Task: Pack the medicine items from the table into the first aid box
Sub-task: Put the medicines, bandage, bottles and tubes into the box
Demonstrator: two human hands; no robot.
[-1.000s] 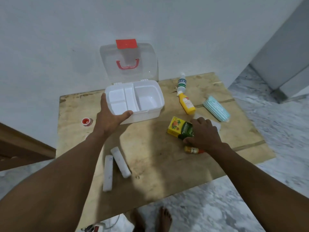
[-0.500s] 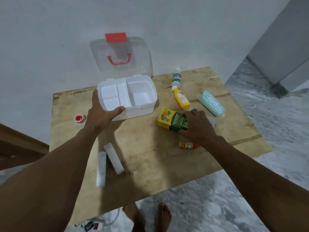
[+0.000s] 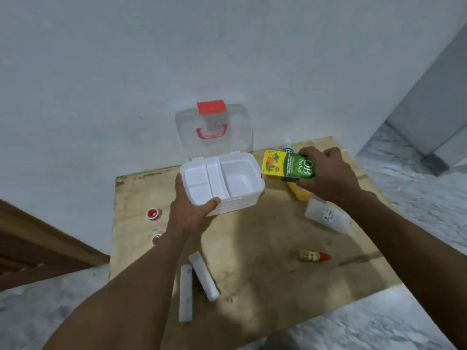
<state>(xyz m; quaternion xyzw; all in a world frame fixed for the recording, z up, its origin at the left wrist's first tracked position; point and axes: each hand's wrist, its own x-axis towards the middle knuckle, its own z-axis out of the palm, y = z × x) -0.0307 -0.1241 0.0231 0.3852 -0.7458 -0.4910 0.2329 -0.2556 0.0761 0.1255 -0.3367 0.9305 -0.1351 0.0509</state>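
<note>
A person stands over a small wooden table [image 3: 252,236] set against a pale wall. Toward the far side sits a white first aid box [image 3: 223,183], its clear lid [image 3: 214,130] standing open with a red handle and red latch. The box tray has small compartments on the left and one large compartment on the right, all bare.

The left hand [image 3: 188,208] is clamped on the box's near left corner, thumb hooked over the rim, steadying it. The right hand [image 3: 328,175] is closed around the right end of a green and yellow OB herbal carton [image 3: 288,164], holding it in the air just right of the box, level with the rim. The carton looks light and stiff, a cardboard pack that should take a firm pinch across its flat faces without crushing.

Other items lie on the table: a yellow bottle [image 3: 299,193] under the right hand, a white-capped bottle [image 3: 287,147] beyond it, a clear plastic packet [image 3: 326,217], a small yellow vial with a red cap [image 3: 313,255] near the right edge, two white rolls [image 3: 195,284] nearer the viewer, and two small red caps [image 3: 153,213] at the left.
</note>
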